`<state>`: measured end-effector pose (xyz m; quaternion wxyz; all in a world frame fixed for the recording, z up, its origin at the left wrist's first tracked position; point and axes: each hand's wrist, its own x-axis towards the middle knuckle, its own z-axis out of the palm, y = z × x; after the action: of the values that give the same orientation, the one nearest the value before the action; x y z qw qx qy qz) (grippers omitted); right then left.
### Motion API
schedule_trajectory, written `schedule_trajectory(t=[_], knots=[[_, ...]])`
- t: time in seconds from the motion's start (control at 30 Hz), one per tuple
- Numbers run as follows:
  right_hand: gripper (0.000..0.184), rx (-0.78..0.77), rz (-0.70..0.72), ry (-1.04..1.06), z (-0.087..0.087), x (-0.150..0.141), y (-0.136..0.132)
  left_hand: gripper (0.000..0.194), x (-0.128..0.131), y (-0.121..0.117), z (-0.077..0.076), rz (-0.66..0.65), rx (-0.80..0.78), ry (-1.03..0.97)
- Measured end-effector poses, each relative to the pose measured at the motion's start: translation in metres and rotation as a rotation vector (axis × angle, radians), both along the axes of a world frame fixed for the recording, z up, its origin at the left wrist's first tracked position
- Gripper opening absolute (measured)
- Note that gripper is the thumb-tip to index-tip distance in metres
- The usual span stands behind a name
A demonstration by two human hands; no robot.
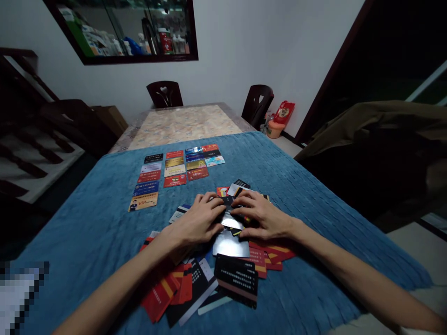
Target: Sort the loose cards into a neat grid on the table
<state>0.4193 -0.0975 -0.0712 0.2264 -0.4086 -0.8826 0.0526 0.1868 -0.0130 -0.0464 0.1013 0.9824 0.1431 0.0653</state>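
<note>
My left hand [204, 216] rests on a loose heap of plastic cards, fingers bent and apart, its fingertips at a dark card [228, 209]. From the other side my right hand [260, 216] lies on the same heap with fingers spread, touching cards near that dark one. Neither hand visibly closes round a card, though what is under the palms is hidden. Just in front of the hands are a silver card [231, 245] and a black card [236, 279] with printed lines. Red cards [160, 293] fan out beneath my left forearm, and others [279, 251] stick out under my right wrist.
Beyond the heap, several cards lie face up in columns, among them a gold VIP card [143, 201] and a red card [175, 181]. A blue cloth [296, 195] covers the near part of the table [192, 121]. Dark chairs [165, 94] stand at the far end.
</note>
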Motion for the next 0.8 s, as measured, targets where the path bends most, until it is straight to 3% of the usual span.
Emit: schedule_trajectory(t=[0.27, 0.6, 0.8], knots=[[0.021, 0.023, 0.025, 0.038, 0.004, 0.002, -0.002, 0.033, 0.004, -0.005, -0.005, -0.027, 0.021, -0.021], [0.040, 0.013, 0.010, -0.014, -0.002, 0.020, -0.001, 0.033, 0.008, -0.014, -0.008, -0.044, 0.088, -0.071], [0.036, 0.073, 0.017, 0.002, -0.005, 0.023, 0.002, 0.023, 0.007, -0.009, -0.011, -0.066, 0.122, -0.127]])
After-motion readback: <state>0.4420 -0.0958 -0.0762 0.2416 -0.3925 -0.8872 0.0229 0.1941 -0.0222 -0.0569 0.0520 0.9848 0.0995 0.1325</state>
